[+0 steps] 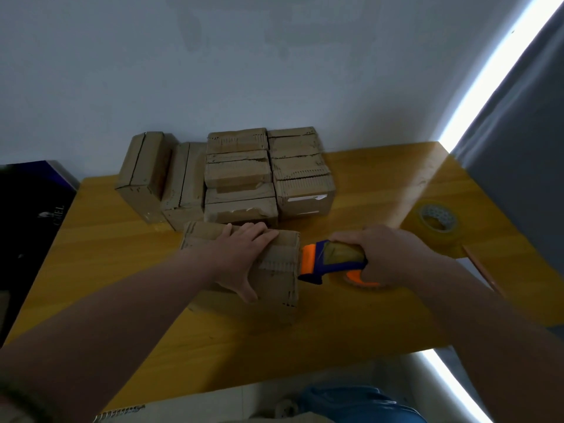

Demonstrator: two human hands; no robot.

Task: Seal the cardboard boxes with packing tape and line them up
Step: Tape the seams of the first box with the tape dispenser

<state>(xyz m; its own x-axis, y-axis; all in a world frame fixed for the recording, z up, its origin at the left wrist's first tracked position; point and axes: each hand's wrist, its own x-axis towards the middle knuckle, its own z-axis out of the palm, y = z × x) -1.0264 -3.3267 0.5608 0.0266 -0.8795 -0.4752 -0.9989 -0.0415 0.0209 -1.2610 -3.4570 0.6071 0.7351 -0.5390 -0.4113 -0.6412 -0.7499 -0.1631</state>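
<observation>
Cardboard box (282,280) sits near-centre on the table (122,254), just near of the stacked boxes (238,175). Our left hand (244,257) presses flat on its top, fingers straight. Our right hand (393,254) grips the dispenser (329,261), its nose at the box's right edge. Spare roll (438,222) lies far right.

One wide-angle view, worn on the person's head, looks forward and steeply down from above the near edge of the worktop (122,254). It sits close: both forearms enter from the bottom corners, and the left hand (244,257) and right hand (393,254) lie near mid-frame. The wall (274,71) beyond the far edge fills the upper half. The worktop's side edges splay outward toward the near edge.
</observation>
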